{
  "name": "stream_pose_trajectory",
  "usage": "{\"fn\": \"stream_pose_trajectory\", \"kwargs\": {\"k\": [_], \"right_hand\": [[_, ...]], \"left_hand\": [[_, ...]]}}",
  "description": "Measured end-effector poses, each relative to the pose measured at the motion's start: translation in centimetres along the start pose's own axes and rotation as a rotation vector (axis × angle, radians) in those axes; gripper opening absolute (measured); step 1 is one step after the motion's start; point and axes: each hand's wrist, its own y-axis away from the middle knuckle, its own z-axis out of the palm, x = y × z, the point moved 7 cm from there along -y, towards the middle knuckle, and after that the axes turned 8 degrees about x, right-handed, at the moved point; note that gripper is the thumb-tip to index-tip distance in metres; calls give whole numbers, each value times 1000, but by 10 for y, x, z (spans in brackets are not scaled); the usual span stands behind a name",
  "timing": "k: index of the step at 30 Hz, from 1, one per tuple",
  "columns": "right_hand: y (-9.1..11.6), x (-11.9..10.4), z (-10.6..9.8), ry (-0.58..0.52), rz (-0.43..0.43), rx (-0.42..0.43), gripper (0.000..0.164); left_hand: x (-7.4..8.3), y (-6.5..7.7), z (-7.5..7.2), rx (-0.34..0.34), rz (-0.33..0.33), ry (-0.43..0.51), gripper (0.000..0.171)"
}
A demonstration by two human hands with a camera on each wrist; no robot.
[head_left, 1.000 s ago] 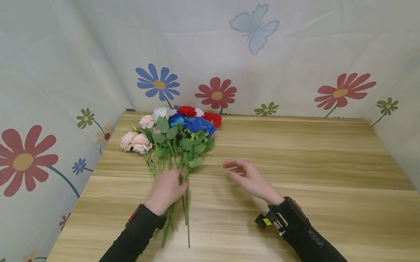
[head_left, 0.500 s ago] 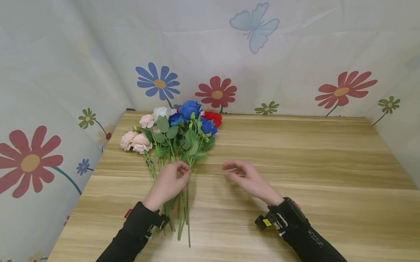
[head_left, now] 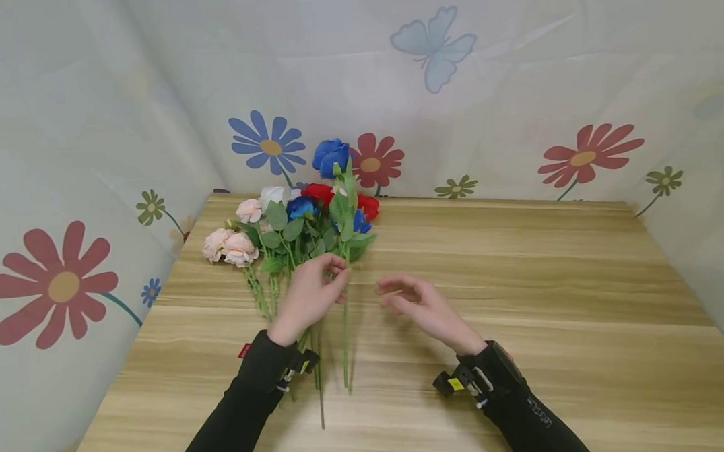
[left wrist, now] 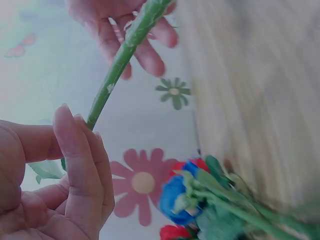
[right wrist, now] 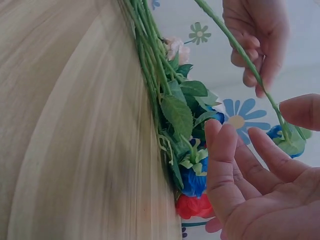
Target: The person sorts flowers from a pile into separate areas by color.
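My left hand [head_left: 310, 292] pinches the green stem [left wrist: 117, 67] of a blue artificial rose [head_left: 331, 158] between thumb and fingers. That rose stands raised above the other blooms, its stem running down past the hand. To the right, my right hand [head_left: 429, 307] hovers over the table with relaxed, slightly bent fingers [right wrist: 222, 165] and holds nothing. Below and left of the left hand lies a bunch of artificial flowers: pale pink roses [head_left: 240, 249], a white one [head_left: 274, 197], red ones [head_left: 368, 207] and more blue ones [right wrist: 194, 180], with long leafy stems.
The wood-grain table [head_left: 522, 280] extends to the right of both hands. A pale curtain [head_left: 502, 105] printed with flowers and a butterfly hangs along its back and sides. Dark wrist straps with small cameras [head_left: 448, 384] sit on both wrists.
The left hand has moved from the bunched stems up and to the right, lifting one blue rose out of the bunch. The right hand has barely moved.
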Motion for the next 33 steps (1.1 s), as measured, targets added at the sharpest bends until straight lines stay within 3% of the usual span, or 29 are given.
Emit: {"fn": "stream_pose_trajectory", "kwargs": {"k": [7, 13, 22, 27, 33], "right_hand": [[-1, -5, 1, -113, 40, -24, 46], [0, -3, 1, -223, 87, -73, 46], [4, -6, 5, -352, 120, -153, 48], [4, 0, 7, -342, 138, -155, 45], [1, 4, 5, -295, 139, -81, 43]], "left_hand": [[21, -11, 14, 4, 25, 81, 27], [30, -17, 21, 5, 20, 135, 26], [33, -20, 32, -4, 55, 101, 26], [33, -19, 35, 10, 67, 78, 23], [32, -21, 36, 33, 82, 86, 21]]}}
